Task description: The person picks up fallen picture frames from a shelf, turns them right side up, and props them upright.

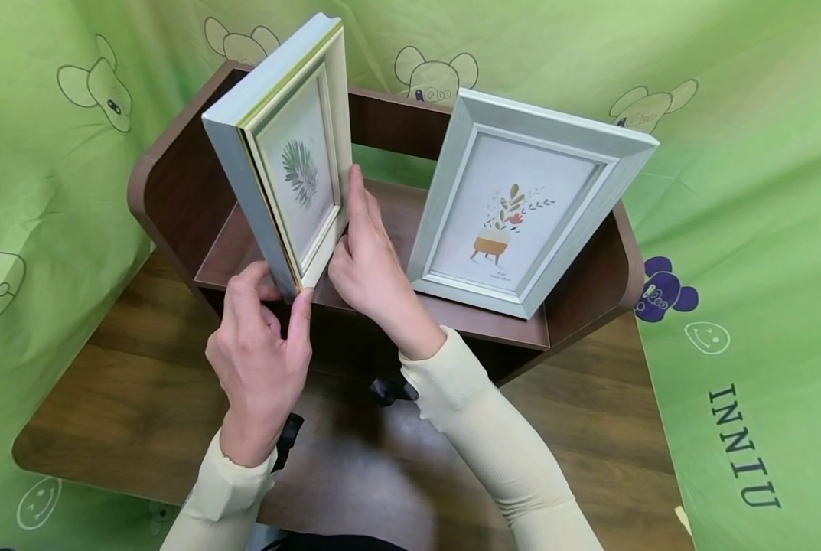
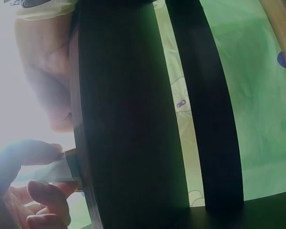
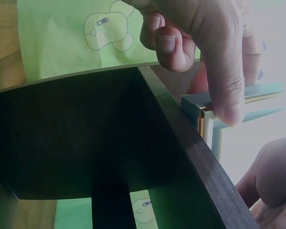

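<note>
The leaf-print frame (image 1: 289, 153), pale grey-blue with a gold inner edge, stands upright on the brown shelf (image 1: 176, 191), its lower corner pinched by the left hand (image 1: 262, 360); the right hand (image 1: 369, 264) lies flat, fingers straight, against its front edge.

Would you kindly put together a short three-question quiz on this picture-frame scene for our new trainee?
1. True or false: both hands touch the leaf-print frame.
2. Multiple choice: the plant-pot frame is A) lying flat on the table, B) standing untouched on the brown shelf, C) held in the right hand.
3. Short answer: which part of the leaf-print frame does the left hand pinch?

Key
1. True: the right hand lies along its right edge, fingers straight, and the left hand holds it too.
2. B.
3. Its lower corner, at the shelf's front edge.
</note>
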The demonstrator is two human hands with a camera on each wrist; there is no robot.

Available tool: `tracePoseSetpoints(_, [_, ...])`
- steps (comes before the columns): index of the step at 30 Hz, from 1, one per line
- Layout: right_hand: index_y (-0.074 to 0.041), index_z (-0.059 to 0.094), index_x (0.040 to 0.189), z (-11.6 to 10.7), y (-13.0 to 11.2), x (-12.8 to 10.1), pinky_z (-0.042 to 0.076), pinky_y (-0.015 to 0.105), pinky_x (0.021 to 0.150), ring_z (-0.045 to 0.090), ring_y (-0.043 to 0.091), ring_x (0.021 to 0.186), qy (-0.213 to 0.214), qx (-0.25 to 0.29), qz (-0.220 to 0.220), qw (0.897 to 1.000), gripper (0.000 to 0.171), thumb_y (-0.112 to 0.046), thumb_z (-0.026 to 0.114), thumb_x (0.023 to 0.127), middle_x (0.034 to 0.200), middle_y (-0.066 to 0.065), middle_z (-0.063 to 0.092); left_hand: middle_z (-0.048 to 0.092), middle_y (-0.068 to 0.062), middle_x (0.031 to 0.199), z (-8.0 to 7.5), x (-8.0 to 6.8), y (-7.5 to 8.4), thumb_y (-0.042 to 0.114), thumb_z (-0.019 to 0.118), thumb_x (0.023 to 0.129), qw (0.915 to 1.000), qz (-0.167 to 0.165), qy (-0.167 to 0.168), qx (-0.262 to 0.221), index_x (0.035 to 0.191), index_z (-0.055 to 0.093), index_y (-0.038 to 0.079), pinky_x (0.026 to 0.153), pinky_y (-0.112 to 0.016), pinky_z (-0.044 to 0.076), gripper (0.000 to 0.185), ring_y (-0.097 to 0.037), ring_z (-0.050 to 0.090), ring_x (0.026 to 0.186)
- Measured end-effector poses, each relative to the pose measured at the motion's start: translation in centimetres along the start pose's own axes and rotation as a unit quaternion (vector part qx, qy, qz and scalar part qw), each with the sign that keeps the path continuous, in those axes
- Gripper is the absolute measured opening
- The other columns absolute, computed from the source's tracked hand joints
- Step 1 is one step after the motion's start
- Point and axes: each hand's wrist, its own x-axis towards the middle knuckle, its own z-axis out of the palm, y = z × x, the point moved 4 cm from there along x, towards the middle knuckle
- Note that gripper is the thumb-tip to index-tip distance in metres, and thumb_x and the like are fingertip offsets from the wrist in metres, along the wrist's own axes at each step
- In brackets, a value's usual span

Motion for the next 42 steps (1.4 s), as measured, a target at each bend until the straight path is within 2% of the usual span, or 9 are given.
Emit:
tracePoseSetpoints(11, [-0.008, 0.000, 0.157, -0.1, -0.1, 0.0, 0.021, 0.020, 0.111, 0.019, 0.008, 0.144, 0.002, 0.007, 0.006, 1.000, 0.074, 0.005, 0.038, 0.095, 0.161, 0.008, 0.018, 0.060, -0.008, 0.084, -0.1, 0.0, 0.0, 0.029, 0.071, 0.090, 1.0000, -0.008, 0.002, 0.000, 0.118, 0.056, 0.002, 0.047, -0.037, 0.036, 0.041, -0.018, 0.049, 0.053])
tracePoseSetpoints(18, [-0.013, -0.001, 0.158, -0.3, -0.5, -0.7, 0.015, 0.022, 0.114, 0.007, 0.001, 0.145, 0.009, 0.001, 0.021, 1.000, 0.072, -0.003, 0.039, 0.099, 0.164, 0.001, 0.008, 0.062, -0.008, 0.084, -0.1, -0.2, -0.4, 0.031, 0.070, 0.090, 0.9998, -0.020, -0.002, 0.003, 0.119, 0.055, 0.002, 0.048, -0.037, 0.036, 0.044, -0.017, 0.048, 0.054])
tracePoseSetpoints(21, [-0.014, 0.002, 0.158, -0.9, -1.4, -1.3, 0.014, 0.023, 0.114, 0.006, -0.002, 0.144, 0.027, -0.002, -0.006, 1.000, 0.070, -0.003, 0.040, 0.100, 0.164, -0.002, 0.007, 0.062, -0.009, 0.085, -0.2, -0.2, -0.4, 0.031, 0.070, 0.090, 0.9997, -0.023, -0.002, 0.002, 0.120, 0.054, 0.002, 0.048, -0.037, 0.036, 0.045, -0.017, 0.048, 0.054])
tracePoseSetpoints(24, [-0.010, 0.008, 0.158, -2.1, -3.0, -2.0, 0.013, 0.024, 0.115, 0.007, -0.001, 0.145, 0.057, -0.007, -0.064, 0.996, 0.067, -0.003, 0.041, 0.100, 0.163, 0.000, 0.010, 0.062, -0.009, 0.085, -0.2, 0.0, -0.4, 0.031, 0.070, 0.090, 0.9997, -0.023, -0.002, 0.001, 0.119, 0.055, 0.002, 0.048, -0.037, 0.035, 0.044, -0.017, 0.047, 0.053])
tracePoseSetpoints(27, [-0.002, 0.015, 0.156, -3.5, -4.9, -2.7, 0.014, 0.028, 0.116, 0.011, 0.006, 0.146, 0.107, -0.024, -0.150, 0.983, 0.063, -0.006, 0.045, 0.100, 0.162, 0.011, 0.015, 0.062, -0.009, 0.085, -0.1, 0.0, -0.3, 0.030, 0.070, 0.090, 0.9998, -0.022, -0.002, 0.001, 0.118, 0.055, 0.002, 0.048, -0.037, 0.034, 0.043, -0.017, 0.046, 0.053])
tracePoseSetpoints(32, [0.015, 0.032, 0.144, -6.0, -8.4, -3.0, 0.018, 0.038, 0.116, 0.021, 0.022, 0.146, 0.190, -0.056, -0.310, 0.930, 0.058, -0.012, 0.056, 0.097, 0.150, 0.033, 0.027, 0.062, -0.009, 0.085, -0.2, 0.1, -0.2, 0.032, 0.068, 0.091, 0.9998, -0.017, -0.003, 0.002, 0.118, 0.055, 0.002, 0.047, -0.037, 0.034, 0.042, -0.017, 0.046, 0.052])
tracePoseSetpoints(35, [0.017, 0.038, 0.139, -6.8, -9.9, -2.6, 0.017, 0.041, 0.117, 0.022, 0.025, 0.146, 0.186, -0.073, -0.366, 0.909, 0.059, -0.016, 0.061, 0.095, 0.146, 0.036, 0.032, 0.062, -0.009, 0.084, -0.2, 0.1, -0.2, 0.034, 0.067, 0.092, 0.9999, -0.015, -0.003, -0.001, 0.118, 0.055, 0.003, 0.046, -0.037, 0.034, 0.043, -0.017, 0.046, 0.052])
tracePoseSetpoints(37, [0.016, 0.040, 0.138, -7.0, -10.6, -2.2, 0.016, 0.039, 0.117, 0.019, 0.024, 0.147, 0.164, -0.088, -0.380, 0.906, 0.062, -0.021, 0.064, 0.094, 0.146, 0.036, 0.032, 0.062, -0.009, 0.084, -0.2, 0.0, -0.2, 0.034, 0.067, 0.092, 0.9999, -0.013, -0.002, -0.004, 0.118, 0.056, 0.003, 0.046, -0.037, 0.035, 0.043, -0.017, 0.047, 0.053])
tracePoseSetpoints(42, [0.007, 0.037, 0.146, -6.8, -11.6, -0.7, 0.010, 0.035, 0.117, 0.010, 0.016, 0.148, 0.092, -0.154, -0.362, 0.915, 0.075, -0.042, 0.061, 0.095, 0.153, 0.026, 0.028, 0.061, -0.008, 0.083, -0.2, 0.1, -0.1, 0.033, 0.067, 0.092, 0.9999, -0.009, -0.003, -0.005, 0.119, 0.056, 0.004, 0.047, -0.037, 0.035, 0.042, -0.018, 0.048, 0.055])
